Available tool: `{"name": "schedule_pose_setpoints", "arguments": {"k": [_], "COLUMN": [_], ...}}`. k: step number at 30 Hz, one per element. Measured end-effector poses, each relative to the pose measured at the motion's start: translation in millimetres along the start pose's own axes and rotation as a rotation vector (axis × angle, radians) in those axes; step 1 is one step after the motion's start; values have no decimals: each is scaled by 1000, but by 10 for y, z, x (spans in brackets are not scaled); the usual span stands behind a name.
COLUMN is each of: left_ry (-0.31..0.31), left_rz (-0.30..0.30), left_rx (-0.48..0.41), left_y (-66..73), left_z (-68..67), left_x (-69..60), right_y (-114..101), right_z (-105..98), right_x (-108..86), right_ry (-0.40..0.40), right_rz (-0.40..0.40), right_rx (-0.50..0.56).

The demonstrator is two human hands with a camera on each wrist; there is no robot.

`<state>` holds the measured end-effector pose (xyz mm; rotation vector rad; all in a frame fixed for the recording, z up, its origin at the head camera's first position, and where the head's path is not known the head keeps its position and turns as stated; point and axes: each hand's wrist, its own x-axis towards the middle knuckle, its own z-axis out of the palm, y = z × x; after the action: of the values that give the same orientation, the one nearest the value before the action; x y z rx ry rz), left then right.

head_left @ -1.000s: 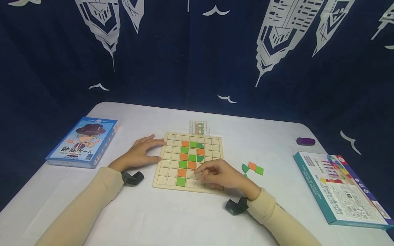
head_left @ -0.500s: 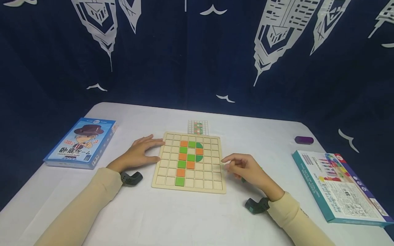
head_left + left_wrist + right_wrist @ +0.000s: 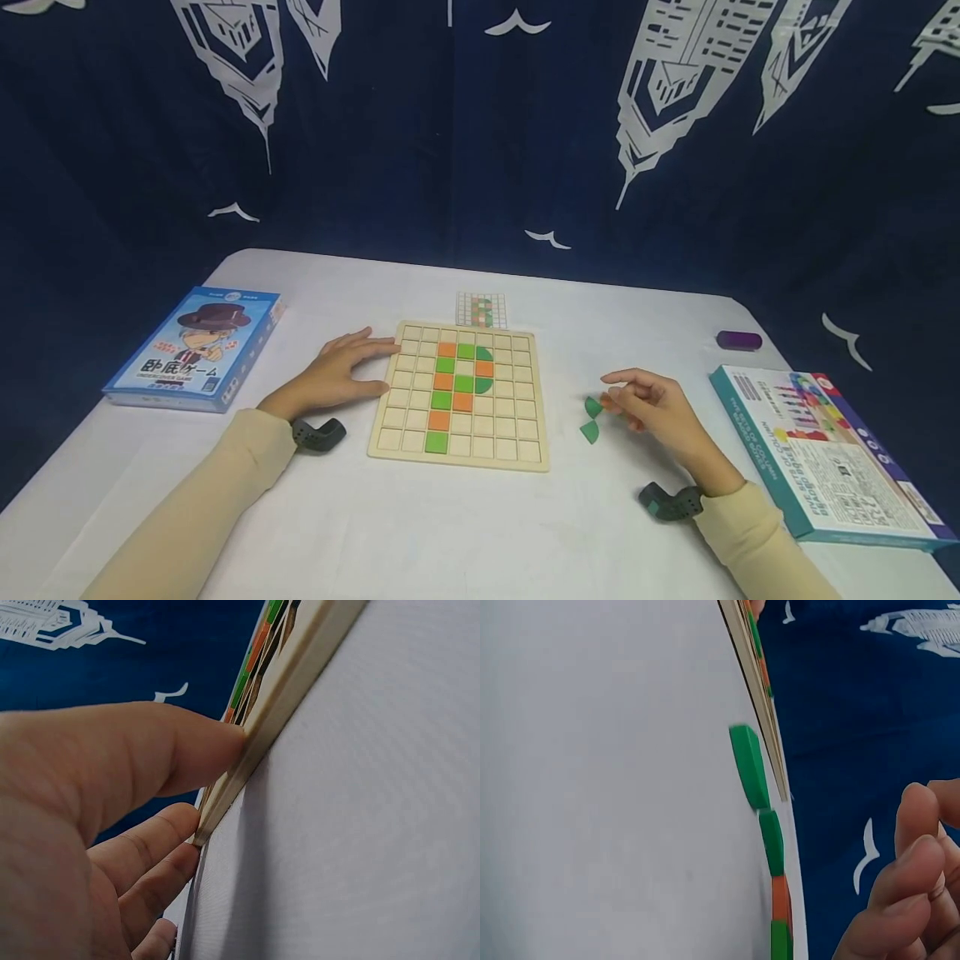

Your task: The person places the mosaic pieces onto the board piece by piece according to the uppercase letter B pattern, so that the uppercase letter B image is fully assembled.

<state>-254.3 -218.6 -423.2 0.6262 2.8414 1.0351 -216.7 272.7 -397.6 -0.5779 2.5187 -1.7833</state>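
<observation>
A wooden grid board (image 3: 510, 437) lies on the white table, with orange and green square tiles and two green quarter-round tiles in its cells. My left hand (image 3: 337, 371) touches the board's left edge with thumb and fingertips, fingers extended, as the left wrist view confirms. To the right of the board, my right hand (image 3: 656, 408) hovers over loose tiles, fingers loosely bent and nothing seen between them. Two green quarter-round tiles (image 3: 590, 432) show beside its fingertips. The right wrist view also shows an orange tile (image 3: 780, 898) and a green tile (image 3: 781, 941), mostly hidden by the hand in the head view.
A small printed pattern card (image 3: 482, 309) lies behind the board. A blue game box (image 3: 197, 346) is at the left, and a white and teal box (image 3: 840, 458) at the right. Behind that one sits a purple oval object (image 3: 738, 340). A dark blue curtain (image 3: 420, 167) hangs behind the table.
My right hand has moved from above the board rightward to the loose tiles, uncovering the board's lower right cells. The left hand stays at the board's edge.
</observation>
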Motion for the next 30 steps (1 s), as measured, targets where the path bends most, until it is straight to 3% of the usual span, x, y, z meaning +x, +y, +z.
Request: {"name": "schedule_pose_setpoints", "arguments": {"k": [8, 14, 19, 30], "left_ry": [-7, -9, -8, -5], "left_rz": [-8, -8, -8, 0], "left_rx": [4, -2, -9, -10], "left_y": [-25, -3, 24, 13], "left_z": [6, -3, -12, -9], "left_x": [-1, -9, -13, -6], "right_y": [49, 78, 124, 149], "right_z": [-68, -79, -98, -72], "right_x": [-19, -29, -38, -23], "right_ry": [47, 84, 111, 98], "right_rz": [22, 138, 223, 271], "right_rx": [4, -18, -90, -286]}}
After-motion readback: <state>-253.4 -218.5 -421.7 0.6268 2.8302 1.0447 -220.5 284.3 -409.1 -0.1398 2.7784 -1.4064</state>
